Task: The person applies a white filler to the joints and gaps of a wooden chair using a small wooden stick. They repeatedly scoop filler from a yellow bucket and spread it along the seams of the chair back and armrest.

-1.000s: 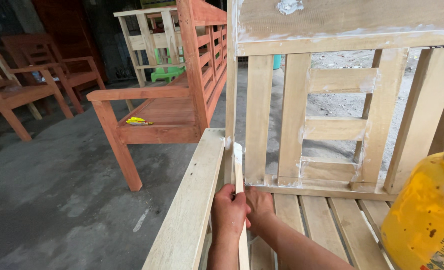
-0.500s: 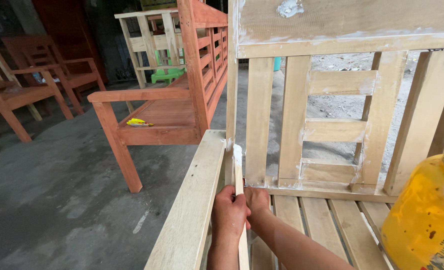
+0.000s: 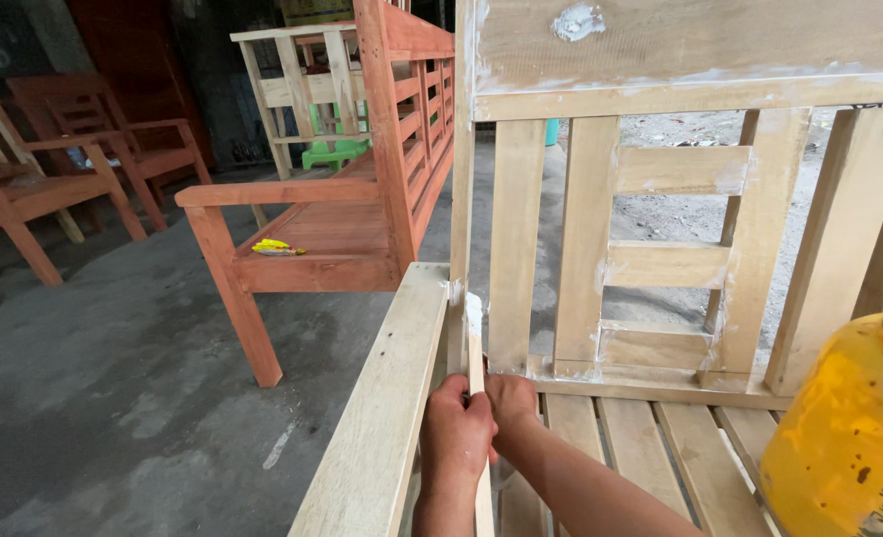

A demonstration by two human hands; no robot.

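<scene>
The unfinished bench [image 3: 680,199] is being filled at the corner where armrest [image 3: 382,418] meets back. Both hands — left hand [image 3: 454,430] and right hand [image 3: 512,398] — are closed around a thin putty-tipped stick [image 3: 474,338], pressed upright into that joint. The yellow jug [image 3: 844,438] sits on the seat slats — contents unclear.

armrest [image 3: 382,418] and back slats [image 3: 514,239] hem the corner; open gaps between slats
</scene>
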